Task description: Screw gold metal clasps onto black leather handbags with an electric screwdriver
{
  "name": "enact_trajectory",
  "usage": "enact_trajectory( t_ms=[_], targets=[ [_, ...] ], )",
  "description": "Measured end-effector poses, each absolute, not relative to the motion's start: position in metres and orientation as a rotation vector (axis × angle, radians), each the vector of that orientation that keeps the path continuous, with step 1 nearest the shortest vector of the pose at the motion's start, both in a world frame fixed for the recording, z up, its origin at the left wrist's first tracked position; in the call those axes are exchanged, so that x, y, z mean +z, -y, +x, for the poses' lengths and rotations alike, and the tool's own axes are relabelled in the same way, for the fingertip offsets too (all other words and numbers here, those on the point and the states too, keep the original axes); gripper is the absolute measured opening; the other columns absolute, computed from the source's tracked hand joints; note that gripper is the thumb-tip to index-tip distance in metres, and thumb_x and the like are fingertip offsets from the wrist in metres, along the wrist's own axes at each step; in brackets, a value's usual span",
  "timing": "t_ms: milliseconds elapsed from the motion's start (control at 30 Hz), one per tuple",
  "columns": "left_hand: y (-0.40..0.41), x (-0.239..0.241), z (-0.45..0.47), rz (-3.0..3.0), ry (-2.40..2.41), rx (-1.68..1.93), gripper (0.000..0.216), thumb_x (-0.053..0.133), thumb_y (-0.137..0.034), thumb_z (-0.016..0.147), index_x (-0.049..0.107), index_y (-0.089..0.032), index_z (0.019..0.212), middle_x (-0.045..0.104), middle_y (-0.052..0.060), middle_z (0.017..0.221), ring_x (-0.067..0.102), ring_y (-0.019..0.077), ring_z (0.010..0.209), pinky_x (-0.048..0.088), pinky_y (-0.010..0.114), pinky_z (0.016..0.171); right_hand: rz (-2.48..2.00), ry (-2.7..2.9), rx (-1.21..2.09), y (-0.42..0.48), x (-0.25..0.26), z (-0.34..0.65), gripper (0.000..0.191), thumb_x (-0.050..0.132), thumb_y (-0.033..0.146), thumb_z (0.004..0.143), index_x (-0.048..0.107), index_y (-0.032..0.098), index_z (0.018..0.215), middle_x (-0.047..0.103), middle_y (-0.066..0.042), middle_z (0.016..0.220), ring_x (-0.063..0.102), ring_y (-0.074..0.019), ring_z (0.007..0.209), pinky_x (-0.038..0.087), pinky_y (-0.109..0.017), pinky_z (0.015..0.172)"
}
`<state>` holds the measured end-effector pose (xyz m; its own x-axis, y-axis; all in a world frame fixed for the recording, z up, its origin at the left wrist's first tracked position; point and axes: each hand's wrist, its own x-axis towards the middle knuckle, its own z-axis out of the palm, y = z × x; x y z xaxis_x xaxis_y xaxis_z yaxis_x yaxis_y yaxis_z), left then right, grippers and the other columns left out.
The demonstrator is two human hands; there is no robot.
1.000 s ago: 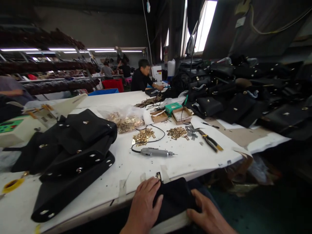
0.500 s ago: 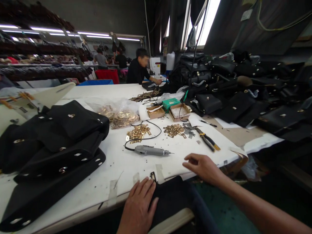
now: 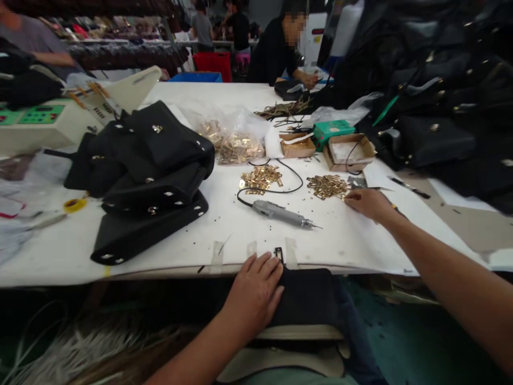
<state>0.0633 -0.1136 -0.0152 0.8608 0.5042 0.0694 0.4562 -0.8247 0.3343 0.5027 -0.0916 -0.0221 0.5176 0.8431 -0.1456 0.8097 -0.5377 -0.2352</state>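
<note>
My left hand [image 3: 254,291] lies flat, fingers apart, on a black leather piece [image 3: 308,302] at the near edge of the white table [image 3: 200,240]. A small metal clasp [image 3: 278,253] sits just beyond its fingertips. My right hand [image 3: 366,203] reaches across the table with curled fingers, touching the right side of a pile of small gold fittings [image 3: 327,186]. What its fingers hold, if anything, is hidden. A grey corded power tool [image 3: 280,213] lies between the two hands.
Stacked black bags [image 3: 148,176] fill the table's left. A second gold pile [image 3: 260,178], a plastic bag of fittings [image 3: 232,141], two small cardboard boxes [image 3: 348,152] and a green box [image 3: 332,131] sit behind. More black bags [image 3: 436,107] pile at right. People [image 3: 282,45] work at the back.
My right hand left the black piece and reached forward to the gold fittings pile. The view tilted down and closer. My left hand stayed on the black piece.
</note>
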Motion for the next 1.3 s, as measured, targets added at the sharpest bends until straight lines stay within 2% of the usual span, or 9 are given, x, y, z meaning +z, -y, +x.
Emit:
enact_trajectory(
  t_ms=[133, 367, 467, 567, 667, 800, 967, 1167, 1300],
  targets=[
    [0.117, -0.013, 0.063, 2.692, -0.745, 0.186, 0.041, 0.053, -0.034, 0.099, 0.055, -0.022, 0.138, 0.058, 0.007, 0.144, 0.045, 0.0266, 0.141, 0.033, 0.049, 0.12, -2.595, 1.416, 0.381, 0.093, -0.026, 0.502, 0.041, 0.067, 0.042, 0.088, 0.074, 0.016, 0.119, 0.074, -0.013, 0.097, 0.059, -0.0196, 0.072, 0.037, -0.034, 0.067],
    [0.122, -0.013, 0.064, 2.67, -0.786, 0.174, 0.04, 0.051, -0.035, 0.1, 0.054, -0.021, 0.138, 0.057, 0.007, 0.144, 0.042, 0.0252, 0.143, 0.028, 0.047, 0.122, -2.564, 1.431, 0.41, 0.094, -0.022, 0.493, 0.032, 0.064, 0.039, 0.091, 0.077, 0.018, 0.111, 0.074, -0.012, 0.097, 0.059, -0.0192, 0.074, 0.038, -0.035, 0.07],
    [0.121, -0.014, 0.064, 2.672, -0.783, 0.224, 0.039, 0.052, -0.033, 0.1, 0.056, -0.021, 0.136, 0.058, 0.007, 0.145, 0.045, 0.0255, 0.141, 0.03, 0.047, 0.122, -2.552, 1.432, 0.441, 0.094, -0.02, 0.493, 0.032, 0.068, 0.041, 0.088, 0.077, 0.021, 0.112, 0.074, -0.008, 0.096, 0.062, -0.019, 0.076, 0.041, -0.033, 0.069],
    [0.118, -0.018, 0.064, 2.704, -0.772, 0.305, 0.037, 0.055, -0.031, 0.098, 0.059, -0.023, 0.134, 0.06, 0.006, 0.142, 0.049, 0.0257, 0.138, 0.034, 0.047, 0.12, -2.523, 1.484, 0.441, 0.092, -0.02, 0.495, 0.028, 0.071, 0.036, 0.084, 0.077, 0.022, 0.109, 0.075, -0.004, 0.096, 0.064, -0.0192, 0.079, 0.043, -0.03, 0.069],
    [0.117, -0.023, 0.064, 2.733, -0.766, 0.393, 0.036, 0.057, -0.029, 0.095, 0.062, -0.024, 0.13, 0.064, 0.005, 0.137, 0.053, 0.0257, 0.134, 0.037, 0.046, 0.118, -2.517, 1.498, 0.443, 0.089, -0.019, 0.497, 0.027, 0.07, 0.031, 0.083, 0.077, 0.021, 0.107, 0.076, -0.004, 0.093, 0.065, -0.0198, 0.078, 0.045, -0.029, 0.067],
    [0.117, -0.028, 0.063, 2.782, -0.759, 0.437, 0.039, 0.058, -0.026, 0.093, 0.062, -0.024, 0.131, 0.064, 0.003, 0.137, 0.054, 0.026, 0.132, 0.04, 0.047, 0.116, -2.503, 1.532, 0.44, 0.084, -0.016, 0.497, 0.037, 0.068, 0.032, 0.084, 0.074, 0.023, 0.119, 0.075, -0.003, 0.091, 0.064, -0.0185, 0.072, 0.044, -0.029, 0.061],
    [0.116, -0.03, 0.062, 2.828, -0.735, 0.421, 0.044, 0.058, -0.023, 0.092, 0.059, -0.024, 0.135, 0.062, 0.004, 0.14, 0.053, 0.0267, 0.134, 0.04, 0.047, 0.117, -2.479, 1.599, 0.417, 0.075, -0.016, 0.494, 0.033, 0.065, 0.033, 0.085, 0.075, 0.026, 0.115, 0.075, -0.004, 0.094, 0.064, -0.02, 0.077, 0.045, -0.03, 0.065],
    [0.116, -0.029, 0.061, 2.842, -0.745, 0.405, 0.043, 0.058, -0.023, 0.091, 0.059, -0.024, 0.134, 0.063, 0.004, 0.139, 0.055, 0.0274, 0.132, 0.042, 0.05, 0.114, -2.47, 1.603, 0.389, 0.069, -0.013, 0.486, 0.03, 0.066, 0.023, 0.08, 0.076, 0.022, 0.109, 0.073, -0.004, 0.087, 0.062, -0.0202, 0.075, 0.044, -0.03, 0.065],
    [0.117, -0.029, 0.062, 2.826, -0.741, 0.412, 0.043, 0.059, -0.023, 0.091, 0.059, -0.024, 0.134, 0.063, 0.005, 0.139, 0.054, 0.0273, 0.132, 0.042, 0.049, 0.115, -2.408, 1.596, 0.409, 0.074, -0.006, 0.476, 0.03, 0.063, 0.025, 0.085, 0.075, 0.022, 0.112, 0.073, -0.004, 0.088, 0.062, -0.0184, 0.074, 0.046, -0.03, 0.069]
  ],
)
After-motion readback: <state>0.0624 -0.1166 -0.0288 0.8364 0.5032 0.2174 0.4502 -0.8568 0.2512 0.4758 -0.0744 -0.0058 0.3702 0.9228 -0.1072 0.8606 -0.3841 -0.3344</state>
